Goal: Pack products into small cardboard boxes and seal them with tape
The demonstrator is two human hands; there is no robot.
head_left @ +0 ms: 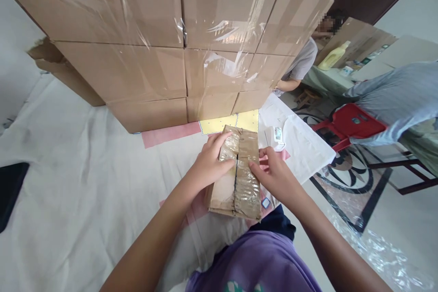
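Note:
A small brown cardboard box [236,171], crossed with clear tape, lies at the table's edge in front of me. A dark slit runs along the middle of its top. My left hand [214,159] grips its left side, the thumb on the top and the index finger at the far edge. On the right side, my right hand [268,169] holds the box with the thumb on the taped top and the other fingers curled beside it. A yellow dotted sheet [219,124] and pink strips [173,134] lie on the cloth beyond and around the box.
Stacked large cartons [150,70] wrapped in clear film rise just beyond. A small white container [276,138] stands right of the box. Two other people are on the right, one on a red chair [356,121]. A black flat object [12,191] lies far left; clear plastic [386,253] covers some floor.

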